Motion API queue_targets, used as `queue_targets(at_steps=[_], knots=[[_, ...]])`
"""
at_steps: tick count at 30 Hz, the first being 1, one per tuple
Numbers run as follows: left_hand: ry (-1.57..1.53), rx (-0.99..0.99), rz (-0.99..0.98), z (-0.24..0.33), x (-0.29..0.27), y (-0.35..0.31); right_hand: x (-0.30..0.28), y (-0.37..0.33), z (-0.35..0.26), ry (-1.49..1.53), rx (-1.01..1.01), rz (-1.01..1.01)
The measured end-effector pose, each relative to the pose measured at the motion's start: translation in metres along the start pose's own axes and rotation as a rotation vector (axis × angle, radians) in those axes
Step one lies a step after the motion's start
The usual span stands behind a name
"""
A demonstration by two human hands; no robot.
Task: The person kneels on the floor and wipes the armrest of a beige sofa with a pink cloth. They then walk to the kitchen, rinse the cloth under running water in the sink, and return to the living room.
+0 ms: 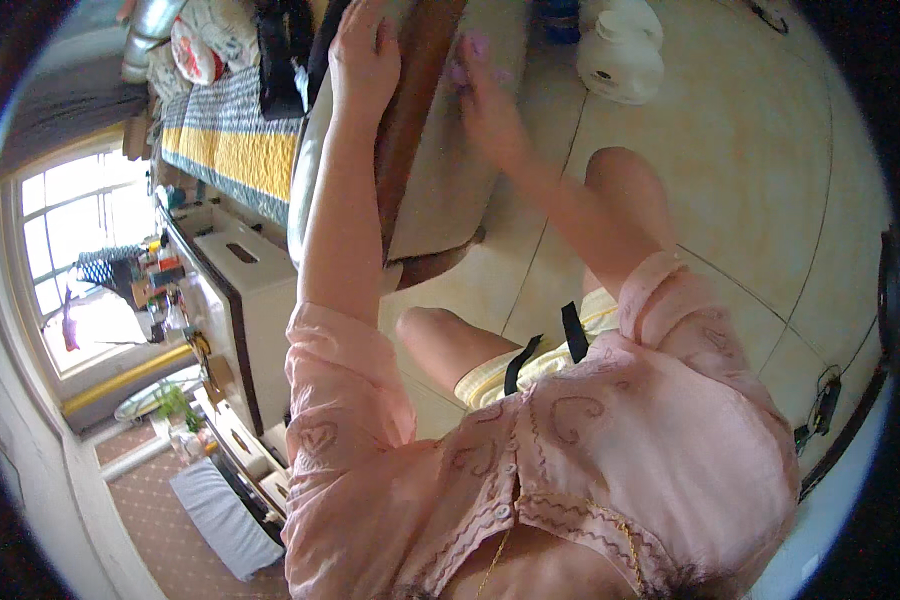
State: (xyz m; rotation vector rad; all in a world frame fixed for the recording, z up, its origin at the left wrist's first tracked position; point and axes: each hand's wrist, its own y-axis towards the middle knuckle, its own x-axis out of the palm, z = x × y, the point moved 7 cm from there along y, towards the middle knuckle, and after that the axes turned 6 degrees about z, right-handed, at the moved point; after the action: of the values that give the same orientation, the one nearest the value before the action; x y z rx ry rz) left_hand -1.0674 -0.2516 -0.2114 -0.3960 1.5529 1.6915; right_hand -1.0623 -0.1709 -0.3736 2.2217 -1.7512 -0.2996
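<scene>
My left hand point(363, 62) lies over the top edge of a low piece of furniture, its fingers stretched out and nothing visible in them. That piece has a brown wooden rail point(416, 110) and a pale beige side panel point(448, 170). Against the panel, my right hand point(492, 118) grips a crumpled pinkish-purple cloth point(477, 62). The right hand is smeared by motion, so its single fingers are hard to make out. Both arms reach forward, away from my bent knees.
A white rounded container point(622, 58) stands on the tiled floor point(730, 180) at right, near a dark blue object point(558, 20). A grey and yellow striped cover point(235, 150) lies at left, by a white cabinet point(255, 310). A black cable point(823, 405) lies at far right.
</scene>
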Motion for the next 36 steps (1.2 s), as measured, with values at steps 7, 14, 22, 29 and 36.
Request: queue_targets(at_steps=[7, 14, 22, 29, 36], knots=[[0.144, -0.333, 0.051, 0.023, -0.085, -0.045, 0.007, -0.018, -0.034, -0.266, -0.315, 0.060], [0.019, -0.588, 0.001, 0.027, -0.132, -0.171, 0.038, -0.163, -0.119, -0.167, -0.291, -0.430], [0.346, -0.366, -0.071, 0.063, -0.134, -0.182, -0.008, -0.076, -0.111, 0.025, -0.262, -0.109], [0.295, -0.352, 0.030, 0.064, -0.129, -0.183, 0.037, -0.111, -0.104, -0.288, -0.285, -0.148], [0.276, -0.355, 0.052, 0.063, -0.133, -0.186, 0.042, -0.170, -0.122, -0.094, -0.323, -0.341]])
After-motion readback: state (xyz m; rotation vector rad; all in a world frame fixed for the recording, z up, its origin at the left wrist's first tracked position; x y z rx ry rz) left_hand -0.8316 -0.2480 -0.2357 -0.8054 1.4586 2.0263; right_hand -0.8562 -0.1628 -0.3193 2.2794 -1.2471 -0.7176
